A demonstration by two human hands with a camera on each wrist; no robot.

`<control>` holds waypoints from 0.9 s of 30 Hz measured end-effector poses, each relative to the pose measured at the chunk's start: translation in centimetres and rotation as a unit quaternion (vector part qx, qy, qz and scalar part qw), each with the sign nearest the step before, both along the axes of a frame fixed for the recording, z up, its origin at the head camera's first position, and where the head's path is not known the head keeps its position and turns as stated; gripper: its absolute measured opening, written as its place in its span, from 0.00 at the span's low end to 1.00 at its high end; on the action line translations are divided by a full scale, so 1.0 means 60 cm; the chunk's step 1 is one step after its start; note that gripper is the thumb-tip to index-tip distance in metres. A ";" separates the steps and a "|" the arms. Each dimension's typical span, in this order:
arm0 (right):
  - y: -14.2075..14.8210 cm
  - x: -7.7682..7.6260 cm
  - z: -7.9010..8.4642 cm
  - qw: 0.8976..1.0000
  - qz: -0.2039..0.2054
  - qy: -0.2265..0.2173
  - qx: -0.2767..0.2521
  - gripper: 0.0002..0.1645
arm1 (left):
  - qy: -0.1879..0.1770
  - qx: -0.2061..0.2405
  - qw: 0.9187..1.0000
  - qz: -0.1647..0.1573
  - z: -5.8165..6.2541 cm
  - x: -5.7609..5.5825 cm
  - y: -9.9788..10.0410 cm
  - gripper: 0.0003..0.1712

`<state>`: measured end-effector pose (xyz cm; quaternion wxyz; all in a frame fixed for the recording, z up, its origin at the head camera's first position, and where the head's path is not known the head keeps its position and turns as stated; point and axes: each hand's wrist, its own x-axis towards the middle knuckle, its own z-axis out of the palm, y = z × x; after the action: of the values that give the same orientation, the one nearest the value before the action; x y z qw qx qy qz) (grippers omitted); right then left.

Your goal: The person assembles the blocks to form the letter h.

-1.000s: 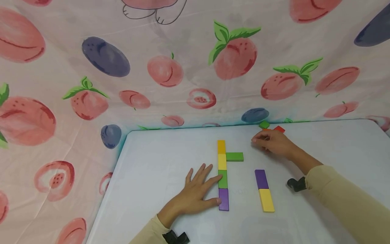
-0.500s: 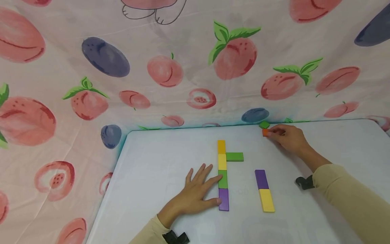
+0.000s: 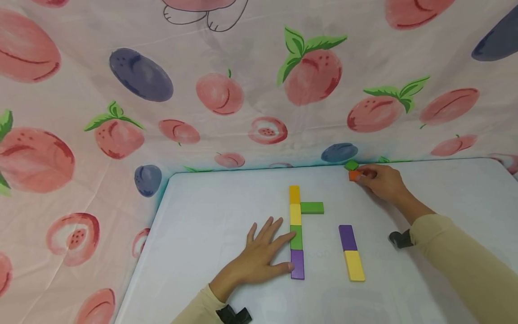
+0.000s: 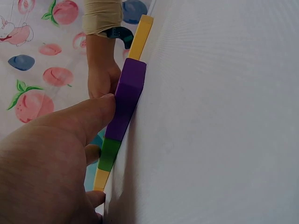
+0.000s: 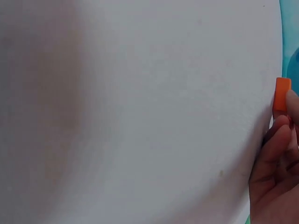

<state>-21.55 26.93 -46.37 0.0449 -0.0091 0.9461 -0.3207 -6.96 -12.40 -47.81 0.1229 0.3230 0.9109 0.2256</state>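
In the head view my left hand lies with fingers spread beside a column of flat blocks. Its index fingertip rests on the green block and its thumb on the purple block. Above them in the column are a yellow block and a darker yellow block. Near the far edge, my right hand pinches a small orange block by its right side. The right wrist view shows the thumb against that orange block, other fingers curled below.
Another green block juts right from the column. A purple block and a yellow block form a second line to the right. One more green block lies by the far edge of the white table, against the fruit-print cloth.
My right hand has moved right along the far edge and brought its thumb to the orange block. The red block seen beside it earlier is now hidden by the hand. My left hand stays put.
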 end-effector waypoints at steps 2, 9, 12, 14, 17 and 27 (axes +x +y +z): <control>-0.001 -0.001 0.001 1.000 -0.001 -0.011 0.002 0.28 | 0.000 -0.002 1.000 0.000 -0.001 -0.001 0.000 0.42; 0.002 -0.002 0.006 0.999 0.012 -0.036 -0.001 0.29 | -0.005 -0.009 1.000 0.004 0.000 -0.001 0.002 0.43; 0.002 -0.001 0.008 0.999 0.017 -0.036 -0.008 0.27 | -0.007 -0.008 1.000 0.005 0.001 -0.001 0.002 0.43; 0.001 0.001 0.008 0.999 0.018 -0.033 -0.015 0.24 | -0.008 -0.007 1.000 0.005 0.001 -0.001 0.002 0.43; 0.000 0.005 0.008 0.999 0.028 -0.024 -0.023 0.20 | -0.008 -0.006 1.000 0.005 0.001 -0.001 0.002 0.43; 0.002 0.023 0.005 0.998 0.040 -0.018 -0.055 0.17 | -0.007 -0.004 1.000 0.003 -0.002 0.000 0.002 0.43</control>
<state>-20.20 27.03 -46.05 0.0737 -0.0437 0.9249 -0.3704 -6.94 -12.31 -47.96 0.1298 0.3185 0.9119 0.2240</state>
